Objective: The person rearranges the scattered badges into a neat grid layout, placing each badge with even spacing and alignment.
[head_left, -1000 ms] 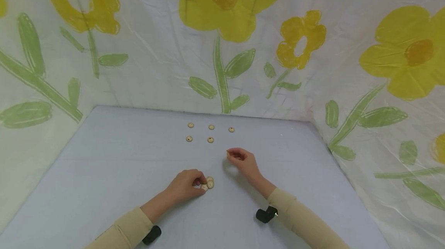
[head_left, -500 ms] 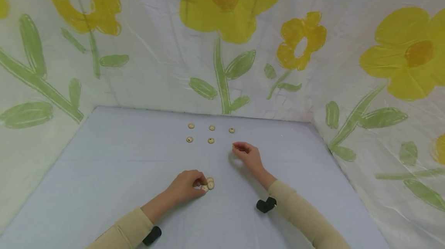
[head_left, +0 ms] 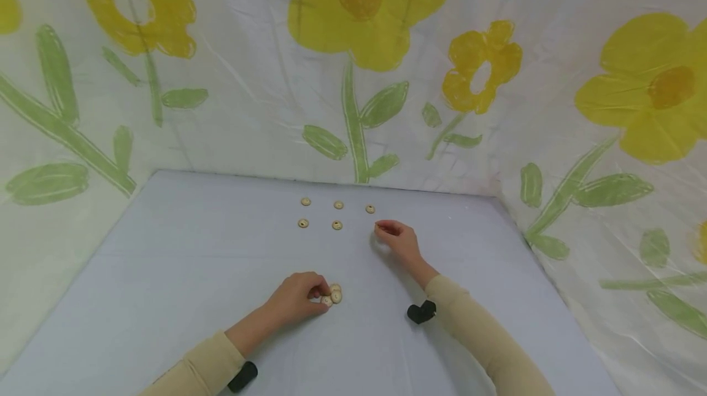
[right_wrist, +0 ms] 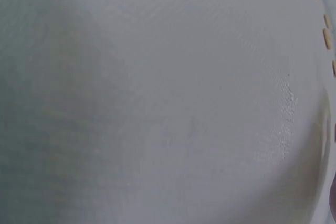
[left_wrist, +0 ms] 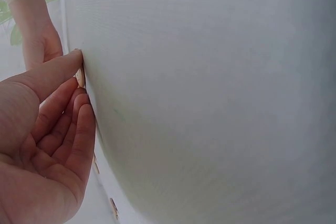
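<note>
Three small round wooden discs [head_left: 337,296] with faint marks lie in a touching cluster on the table. My left hand [head_left: 295,296] is at the cluster's left side, thumb and index finger pinching the edge of the nearest disc [left_wrist: 81,77]. My right hand [head_left: 400,240] is farther back and to the right, just above the table. Its thumb and fingertips pinch a disc [head_left: 377,225], of which only a thin tan edge shows. In the right wrist view, a sliver of the right hand [right_wrist: 333,199] appears at the right edge; its held disc cannot be made out.
Several like discs lie spaced in two rows toward the back: a back row with its right end disc [head_left: 370,209], and a front row with its right disc [head_left: 337,225]. The pale cloth-covered table [head_left: 193,273] meets a flower-print curtain [head_left: 248,107] behind.
My right hand has moved away and to the right with its disc, toward the right end of the front row. My left hand stays at the cluster.
</note>
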The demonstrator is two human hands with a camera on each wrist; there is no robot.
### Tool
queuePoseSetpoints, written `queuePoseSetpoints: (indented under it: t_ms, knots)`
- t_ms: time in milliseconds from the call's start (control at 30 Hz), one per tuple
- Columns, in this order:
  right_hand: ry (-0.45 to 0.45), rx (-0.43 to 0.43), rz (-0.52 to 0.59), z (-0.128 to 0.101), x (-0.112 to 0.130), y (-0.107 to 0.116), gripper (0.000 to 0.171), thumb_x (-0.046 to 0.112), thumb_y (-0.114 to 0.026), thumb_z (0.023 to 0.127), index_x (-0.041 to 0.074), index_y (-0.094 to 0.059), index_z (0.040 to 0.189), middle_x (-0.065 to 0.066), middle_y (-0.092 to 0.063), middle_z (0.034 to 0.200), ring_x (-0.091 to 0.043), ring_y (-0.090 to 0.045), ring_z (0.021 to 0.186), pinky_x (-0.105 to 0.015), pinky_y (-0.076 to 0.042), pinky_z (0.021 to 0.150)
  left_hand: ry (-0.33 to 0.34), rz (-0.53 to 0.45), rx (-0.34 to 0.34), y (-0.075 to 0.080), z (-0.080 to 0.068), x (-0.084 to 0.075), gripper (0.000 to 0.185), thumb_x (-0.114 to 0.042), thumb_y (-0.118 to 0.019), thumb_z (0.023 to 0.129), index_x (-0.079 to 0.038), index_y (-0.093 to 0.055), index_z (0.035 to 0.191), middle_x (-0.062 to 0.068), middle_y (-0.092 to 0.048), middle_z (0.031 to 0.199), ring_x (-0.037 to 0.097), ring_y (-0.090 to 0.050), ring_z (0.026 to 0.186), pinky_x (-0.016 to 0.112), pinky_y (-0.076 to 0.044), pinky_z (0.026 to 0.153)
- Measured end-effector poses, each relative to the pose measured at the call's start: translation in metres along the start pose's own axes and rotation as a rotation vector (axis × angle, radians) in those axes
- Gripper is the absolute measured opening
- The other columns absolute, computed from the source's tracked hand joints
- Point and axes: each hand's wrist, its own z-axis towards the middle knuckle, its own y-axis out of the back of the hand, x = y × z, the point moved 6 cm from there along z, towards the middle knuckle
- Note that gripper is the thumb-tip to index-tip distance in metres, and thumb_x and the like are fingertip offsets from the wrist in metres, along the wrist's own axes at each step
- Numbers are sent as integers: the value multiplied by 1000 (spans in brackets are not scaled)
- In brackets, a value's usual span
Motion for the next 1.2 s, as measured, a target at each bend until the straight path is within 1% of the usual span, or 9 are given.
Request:
queuePoseSetpoints:
  t_ms: [333, 533, 800, 1200]
  knots:
    - [-37, 7, -53, 9, -4, -5, 25, 21, -74, 86, 8, -73, 108, -4, -71, 96, -13, -63, 85, -24, -47, 70, 2, 5, -2, -2, 1, 3, 16, -9, -78, 79, -10, -67, 89, -5, -61, 83, 12, -55, 76, 27, -47, 68]
    - [-23, -1, -121, 15, -4, -6, 26, 24, -74, 87, 8, -73, 107, -3, -71, 96, -13, -62, 85, -25, -47, 69, 3, 8, -2, -2, 1, 3, 16, -9, -78, 79, -10, -67, 90, -6, -60, 83, 12, -55, 76, 27, -47, 68]
    - [31, -3, -258, 18, 0, -7, 22, 22, -73, 86, 9, -74, 104, -1, -71, 91, -15, -63, 86, -25, -48, 71, -3, 20, -2, -3, 1, 4, 16, -10, -79, 79, -11, -67, 89, -6, -59, 82, 11, -54, 75, 26, -46, 67]
    - [139, 11, -393, 19, 9, -15, 17, 11, -70, 84, 6, -74, 100, -3, -68, 87, -16, -62, 81, -31, -50, 75, 5, 12, 5, -1, 1, 2, 16, -10, -78, 79, -10, -67, 90, -6, -60, 83, 12, -54, 76, 27, -47, 68]
